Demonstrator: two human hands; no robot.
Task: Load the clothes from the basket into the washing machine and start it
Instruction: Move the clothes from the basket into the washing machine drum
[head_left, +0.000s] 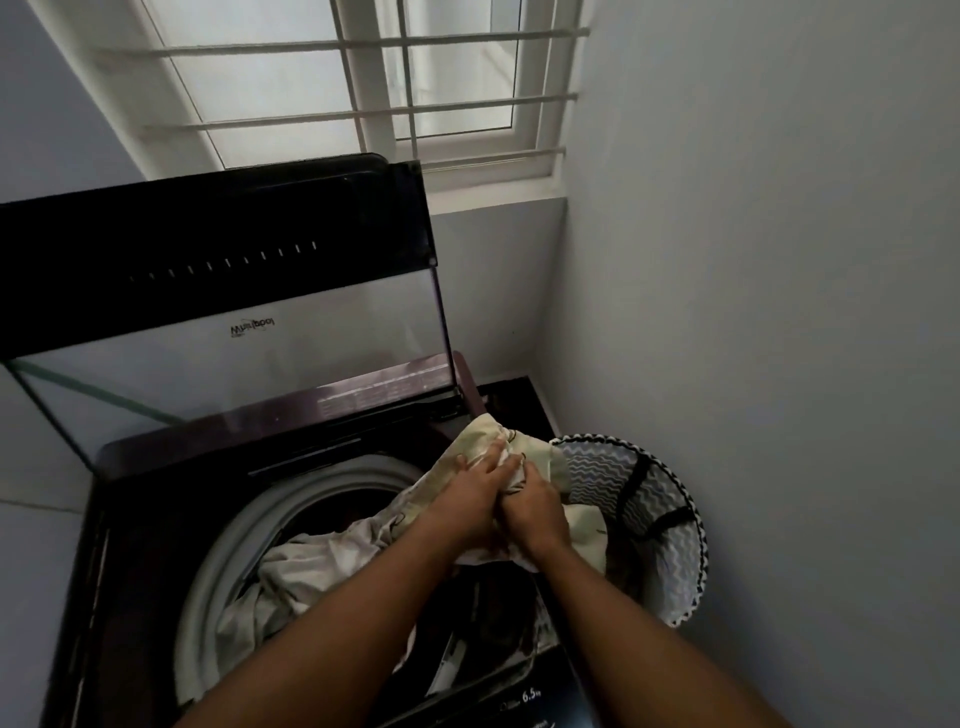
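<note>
**Entry: pale cloth, part-loaded into top-loader**

1. Your hands. Left hand (470, 493) and right hand (535, 506) sit side by side, touching, both with fingers curled into a bunched fold of the same cloth. Neither is spread flat.

2. The cloth (322, 564). Cream, faintly printed, large. One end lies draped over the near-left rim and into the drum (311, 499); the middle is gathered in your grip above the right edge of the washing machine (135, 519); the far end trails back into the basket (670, 525). Judged soft, limp and light, likely to snag or drag rather than slip. Take it in gathered handfuls, feeding hand over hand; a single corner pinch would probably leave the rest hanging in the basket.

3. Basket. Zigzag-patterned fabric with dark straps, standing just right of the machine against the wall. Whether other garments lie under the cloth cannot be told.

4. Machine. Dark top, pale drum collar; glass lid (234, 322) raised upright at the far side. A control strip with a "6.5" mark shows at the near edge.

5. Room. Narrow corner, plain pale walls, a barred window (374, 88) beyond the lid; dim light.
</note>
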